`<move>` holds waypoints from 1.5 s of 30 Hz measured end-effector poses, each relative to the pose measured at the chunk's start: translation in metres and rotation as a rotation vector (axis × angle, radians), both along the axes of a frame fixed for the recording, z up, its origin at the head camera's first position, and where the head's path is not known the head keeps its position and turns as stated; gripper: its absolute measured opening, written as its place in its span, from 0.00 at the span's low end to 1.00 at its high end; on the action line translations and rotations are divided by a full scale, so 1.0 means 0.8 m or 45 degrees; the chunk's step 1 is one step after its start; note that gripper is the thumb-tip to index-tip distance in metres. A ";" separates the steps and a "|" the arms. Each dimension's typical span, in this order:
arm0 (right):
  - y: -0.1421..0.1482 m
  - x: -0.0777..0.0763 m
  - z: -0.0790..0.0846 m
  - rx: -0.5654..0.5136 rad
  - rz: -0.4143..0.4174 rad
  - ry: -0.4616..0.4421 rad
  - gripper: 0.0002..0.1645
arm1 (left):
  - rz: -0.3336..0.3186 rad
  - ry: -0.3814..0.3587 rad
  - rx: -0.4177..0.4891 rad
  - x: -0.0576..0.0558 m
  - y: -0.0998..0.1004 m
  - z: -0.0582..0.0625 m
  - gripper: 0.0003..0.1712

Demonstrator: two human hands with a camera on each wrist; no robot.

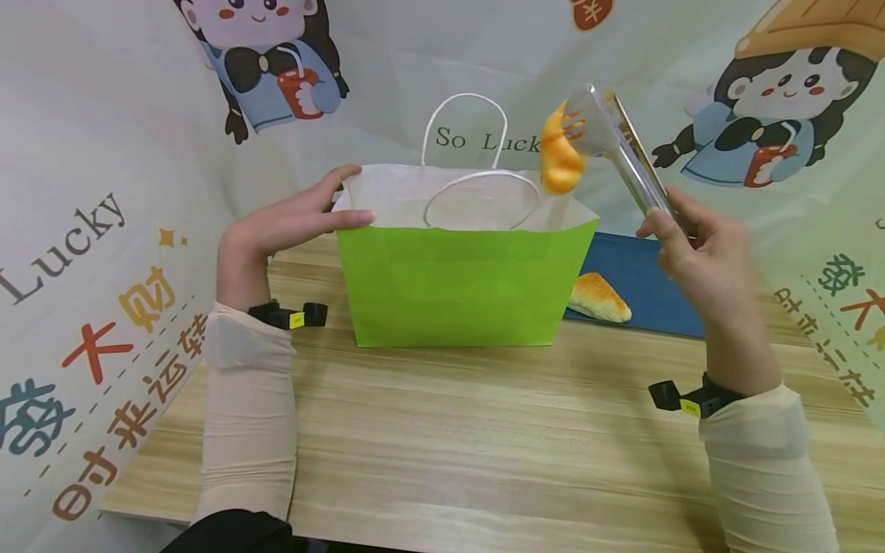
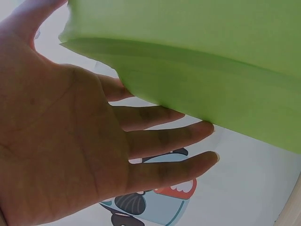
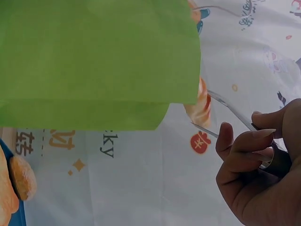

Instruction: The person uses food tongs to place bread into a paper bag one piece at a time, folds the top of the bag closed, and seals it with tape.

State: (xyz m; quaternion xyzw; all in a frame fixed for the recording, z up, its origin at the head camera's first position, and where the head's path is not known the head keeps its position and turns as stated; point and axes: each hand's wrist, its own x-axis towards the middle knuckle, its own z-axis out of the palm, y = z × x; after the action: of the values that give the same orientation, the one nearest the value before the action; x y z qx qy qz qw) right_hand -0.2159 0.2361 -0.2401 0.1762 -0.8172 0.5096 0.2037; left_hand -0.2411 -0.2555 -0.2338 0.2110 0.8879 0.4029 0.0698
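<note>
A green paper bag (image 1: 456, 288) with white rope handles stands upright, its mouth spread wide. My left hand (image 1: 297, 215) spans the bag's left rim, thumb at the front edge and a finger at the back edge. In the left wrist view, its fingers (image 2: 164, 141) stretch out straight beside the green side. My right hand (image 1: 712, 253) grips metal serving tongs (image 1: 636, 165) with a fork-shaped end. A golden, twisted bread roll (image 1: 561, 157) is pinched in the tongs, raised by the bag's back right corner. The right wrist view shows that roll (image 3: 201, 106) partly behind the bag.
Right of the bag lies a dark blue tray (image 1: 657, 284), partly covered by it. A browned bun (image 1: 600, 298) rests on the tray; the right wrist view also shows a second bread piece (image 3: 5, 193). A printed cloth (image 1: 387, 69) hangs behind the wooden table (image 1: 442, 438).
</note>
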 end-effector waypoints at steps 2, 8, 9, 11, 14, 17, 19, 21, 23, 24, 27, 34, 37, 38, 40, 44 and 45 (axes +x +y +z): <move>-0.005 0.000 -0.003 0.027 0.021 -0.001 0.28 | 0.005 -0.001 0.002 0.000 0.000 0.000 0.53; -0.023 0.004 -0.011 0.103 0.080 0.006 0.27 | 0.033 -0.005 -0.006 0.000 -0.002 -0.001 0.54; -0.026 0.006 -0.011 0.114 0.085 0.004 0.27 | 0.036 -0.004 -0.003 -0.001 -0.002 -0.002 0.54; -0.030 0.008 -0.012 0.148 0.085 -0.009 0.27 | 0.039 -0.006 0.019 -0.002 -0.002 -0.002 0.53; -0.034 0.011 -0.012 0.205 0.063 -0.016 0.28 | 0.046 -0.001 0.040 -0.004 -0.002 -0.003 0.53; -0.033 0.012 -0.012 0.262 0.031 -0.017 0.29 | 0.066 0.031 0.033 -0.007 -0.001 -0.003 0.53; -0.032 0.013 -0.012 0.294 0.019 -0.013 0.29 | 0.087 0.060 0.017 -0.008 0.000 -0.003 0.53; -0.030 0.013 -0.012 0.319 0.015 -0.011 0.29 | 0.112 0.081 0.003 -0.008 0.001 -0.003 0.54; -0.029 0.014 -0.012 0.341 0.016 -0.003 0.30 | 0.130 0.097 -0.006 -0.007 0.001 -0.003 0.54; -0.029 0.014 -0.012 0.349 0.019 -0.001 0.30 | 0.136 0.101 -0.004 -0.007 0.001 -0.003 0.54; -0.028 0.014 -0.010 0.376 0.022 -0.001 0.31 | 0.142 0.116 -0.001 -0.006 0.000 -0.003 0.53; -0.021 0.015 -0.005 0.418 0.015 0.006 0.31 | 0.145 0.137 -0.005 -0.005 0.000 -0.001 0.53; -0.018 0.014 -0.004 0.399 0.008 0.025 0.31 | 0.156 0.144 -0.012 -0.005 -0.001 -0.001 0.54; -0.016 0.014 -0.004 0.391 0.003 0.030 0.30 | 0.161 0.145 -0.017 -0.005 -0.001 0.000 0.54; -0.014 0.013 -0.003 0.372 -0.016 0.035 0.29 | 0.176 0.144 -0.023 -0.005 -0.002 -0.001 0.55; -0.009 0.010 -0.001 0.321 -0.059 0.020 0.29 | 0.196 0.147 -0.034 -0.005 -0.007 -0.003 0.54; -0.008 0.008 -0.001 0.307 -0.066 0.012 0.29 | 0.198 0.149 -0.033 -0.005 -0.009 -0.004 0.54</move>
State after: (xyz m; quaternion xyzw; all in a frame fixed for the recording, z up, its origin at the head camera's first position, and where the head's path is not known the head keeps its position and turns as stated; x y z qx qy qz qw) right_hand -0.2093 0.2299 -0.2409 0.1808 -0.8759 0.4012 0.1980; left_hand -0.2448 -0.2623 -0.2366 0.1636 0.9093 0.3825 -0.0111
